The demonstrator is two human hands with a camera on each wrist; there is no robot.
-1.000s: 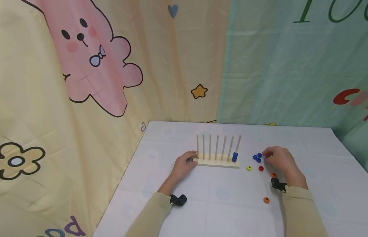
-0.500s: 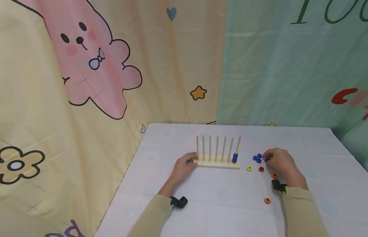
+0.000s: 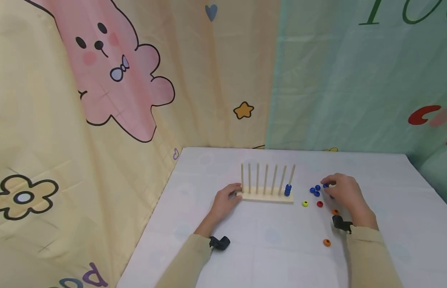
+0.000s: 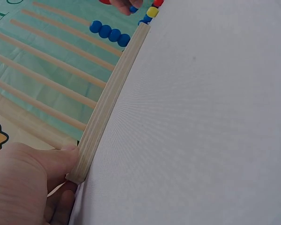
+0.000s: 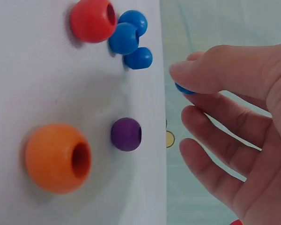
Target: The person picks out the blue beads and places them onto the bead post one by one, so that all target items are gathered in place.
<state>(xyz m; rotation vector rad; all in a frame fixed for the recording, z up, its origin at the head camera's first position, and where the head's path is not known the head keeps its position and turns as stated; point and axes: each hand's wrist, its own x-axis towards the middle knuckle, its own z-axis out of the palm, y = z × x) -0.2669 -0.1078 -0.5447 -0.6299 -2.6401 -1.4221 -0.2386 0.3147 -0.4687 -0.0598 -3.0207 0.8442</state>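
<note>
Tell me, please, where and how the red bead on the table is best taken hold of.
I'd pinch the red bead by opposite rounded sides, coming from above: its hole faces up, leaving the sides to grip, and the loose blue beads lie beyond it.

In the right wrist view, the right hand [image 5: 272, 143] covers most of the pinched blue bead [image 5: 183, 89]; in the head view it largely hides the purple bead [image 5: 126, 134]. Frame edges crop the left hand [image 4: 25, 180] and the wooden peg stand's [image 4: 113, 98] nearest pegs [image 4: 37, 103]
</note>
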